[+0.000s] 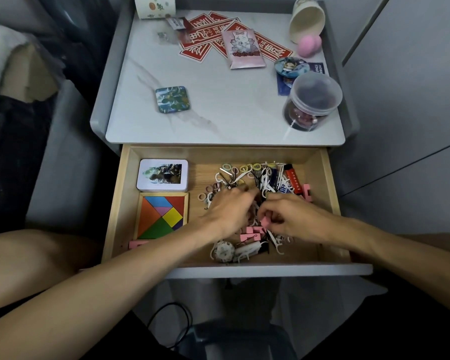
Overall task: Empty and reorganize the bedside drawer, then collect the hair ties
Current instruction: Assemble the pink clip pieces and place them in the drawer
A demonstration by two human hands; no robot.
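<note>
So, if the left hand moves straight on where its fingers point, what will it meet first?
Most likely the tangled pile of floss picks and hair ties, directly ahead of the fingertips of the left hand. Depth is unclear; the fingers may already touch it.

In the open drawer (pixel 122 203) the right hand (pixel 294 216) pinches a small pink piece (pixel 265 221). Just left of that pinch the left hand (pixel 229 211) reaches into the clutter, fingertips blurred. Beyond the pinch lie hair ties (pixel 244 168) and floss picks (pixel 264 181); far left of it, a tangram (pixel 163 215) and a tin (pixel 162 175)
</note>
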